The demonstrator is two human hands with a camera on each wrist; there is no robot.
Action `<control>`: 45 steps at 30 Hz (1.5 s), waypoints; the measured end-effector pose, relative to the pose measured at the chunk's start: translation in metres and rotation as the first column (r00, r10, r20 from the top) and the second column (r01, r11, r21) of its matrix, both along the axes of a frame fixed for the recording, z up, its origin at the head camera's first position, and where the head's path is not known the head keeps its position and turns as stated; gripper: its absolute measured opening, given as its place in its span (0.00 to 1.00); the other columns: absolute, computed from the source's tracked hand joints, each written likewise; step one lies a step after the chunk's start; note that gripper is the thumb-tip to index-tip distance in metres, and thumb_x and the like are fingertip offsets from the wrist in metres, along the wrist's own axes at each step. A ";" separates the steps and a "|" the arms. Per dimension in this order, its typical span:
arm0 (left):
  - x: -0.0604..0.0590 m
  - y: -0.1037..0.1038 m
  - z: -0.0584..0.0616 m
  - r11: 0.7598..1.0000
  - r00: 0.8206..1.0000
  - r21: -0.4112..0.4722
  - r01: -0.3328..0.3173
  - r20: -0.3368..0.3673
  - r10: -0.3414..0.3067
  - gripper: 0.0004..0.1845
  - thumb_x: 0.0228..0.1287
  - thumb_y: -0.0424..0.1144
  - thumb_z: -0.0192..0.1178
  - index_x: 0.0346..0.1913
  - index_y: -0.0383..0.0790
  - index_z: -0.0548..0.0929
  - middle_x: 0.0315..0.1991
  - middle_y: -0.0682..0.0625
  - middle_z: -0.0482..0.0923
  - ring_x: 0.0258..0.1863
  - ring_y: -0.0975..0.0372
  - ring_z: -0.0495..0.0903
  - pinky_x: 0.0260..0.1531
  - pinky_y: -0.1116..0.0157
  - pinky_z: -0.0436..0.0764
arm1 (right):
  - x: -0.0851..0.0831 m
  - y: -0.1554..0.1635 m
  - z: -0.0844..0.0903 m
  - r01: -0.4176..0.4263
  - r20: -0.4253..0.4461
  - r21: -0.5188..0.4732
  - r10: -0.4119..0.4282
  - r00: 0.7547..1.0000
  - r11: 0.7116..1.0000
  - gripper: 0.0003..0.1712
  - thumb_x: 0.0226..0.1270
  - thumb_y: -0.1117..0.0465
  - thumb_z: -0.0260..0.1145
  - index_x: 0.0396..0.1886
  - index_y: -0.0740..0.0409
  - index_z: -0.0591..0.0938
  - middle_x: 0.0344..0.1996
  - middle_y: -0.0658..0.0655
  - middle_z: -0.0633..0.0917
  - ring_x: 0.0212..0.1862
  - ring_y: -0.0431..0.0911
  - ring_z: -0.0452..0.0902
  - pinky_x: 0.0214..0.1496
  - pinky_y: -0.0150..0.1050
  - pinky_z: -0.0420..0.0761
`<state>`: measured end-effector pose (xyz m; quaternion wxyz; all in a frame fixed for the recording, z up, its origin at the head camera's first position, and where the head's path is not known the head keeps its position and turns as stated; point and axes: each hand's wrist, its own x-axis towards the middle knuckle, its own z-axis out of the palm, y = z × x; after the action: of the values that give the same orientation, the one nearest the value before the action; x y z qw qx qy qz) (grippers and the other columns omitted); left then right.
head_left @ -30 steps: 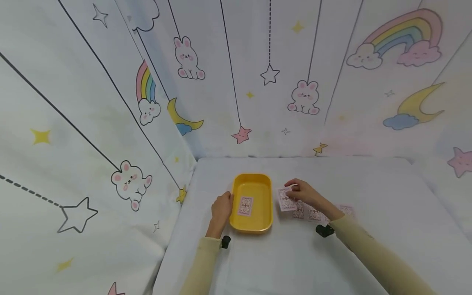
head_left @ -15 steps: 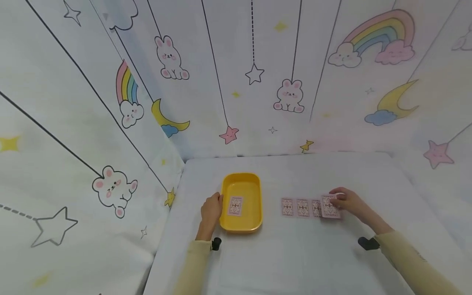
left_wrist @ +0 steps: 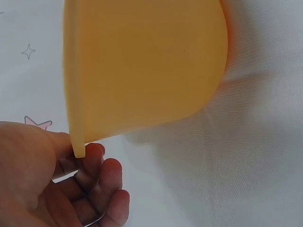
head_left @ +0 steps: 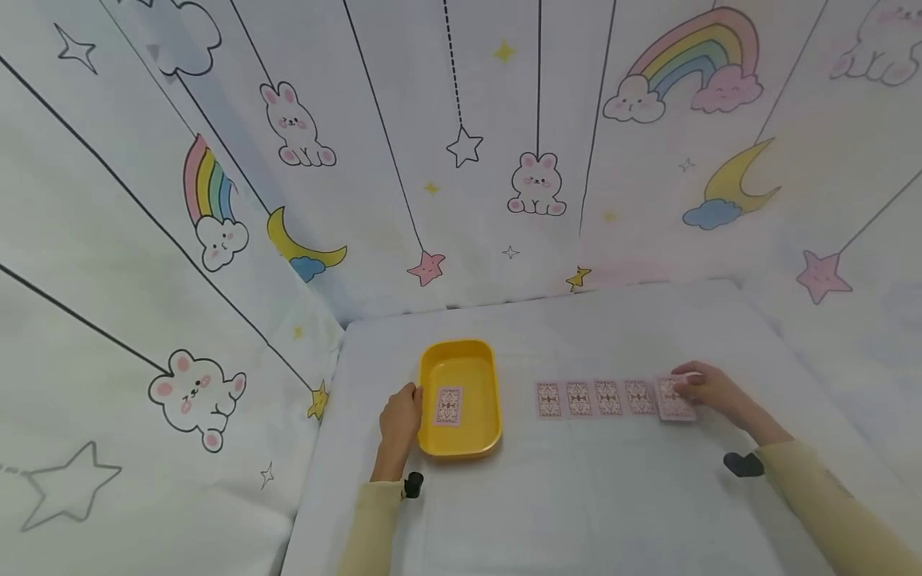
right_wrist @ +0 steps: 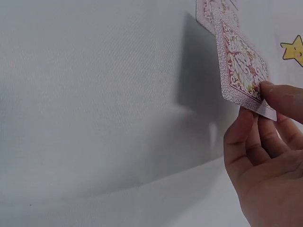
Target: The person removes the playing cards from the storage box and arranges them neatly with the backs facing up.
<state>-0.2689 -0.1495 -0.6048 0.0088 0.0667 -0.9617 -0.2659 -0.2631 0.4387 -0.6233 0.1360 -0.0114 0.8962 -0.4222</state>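
Observation:
In the head view my left hand holds the left side of a yellow plastic tray. The left wrist view shows thumb and fingers pinching the tray's rim. One patterned playing card lies back up inside the tray. My right hand pinches another playing card by its edge, thumb on the patterned back and fingers beneath. This card is tilted, close over the table at the right end of a row of several playing cards, all showing pink-and-white backs.
A white cloth covers the table. Behind it and to the left hang curtains printed with bunnies, stars and rainbows. Dark wrist-worn devices sit at both cuffs.
My right hand has carried its card rightward from beside the tray, over the row, to the row's right end. The left hand keeps its hold on the tray. The head view has shifted slightly.

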 end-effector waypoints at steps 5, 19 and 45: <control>-0.001 -0.002 0.000 1.000 1.000 -0.001 -0.009 0.007 0.009 0.16 0.80 0.45 0.49 0.33 0.40 0.73 0.20 0.49 0.68 0.18 0.60 0.67 0.20 0.65 0.64 | 0.003 0.002 0.003 0.006 -0.015 0.052 -0.006 1.000 0.999 0.27 0.75 0.56 0.62 0.63 0.72 0.70 0.60 0.83 0.69 0.59 0.75 0.70 0.52 0.59 0.80; -0.003 -0.005 0.003 1.000 1.000 0.008 -0.025 0.010 0.025 0.16 0.80 0.45 0.49 0.33 0.40 0.73 0.21 0.49 0.66 0.19 0.59 0.67 0.21 0.65 0.64 | -0.010 -0.012 -0.007 0.045 -0.117 0.200 -0.022 0.993 0.979 0.21 0.73 0.60 0.62 0.57 0.71 0.72 0.55 0.81 0.74 0.56 0.74 0.72 0.51 0.64 0.77; 0.000 0.002 0.002 1.000 1.000 0.005 -0.008 0.011 0.008 0.15 0.80 0.44 0.49 0.33 0.40 0.73 0.21 0.49 0.67 0.19 0.59 0.67 0.20 0.64 0.64 | -0.008 -0.012 -0.020 0.049 -0.174 0.293 0.003 0.985 0.955 0.21 0.71 0.62 0.61 0.55 0.75 0.74 0.51 0.79 0.73 0.52 0.71 0.73 0.52 0.64 0.75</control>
<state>-0.2693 -0.1479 -0.6024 0.0043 0.0722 -0.9608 -0.2677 -0.2715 0.4265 -0.6435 0.0533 -0.0167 0.9578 -0.2820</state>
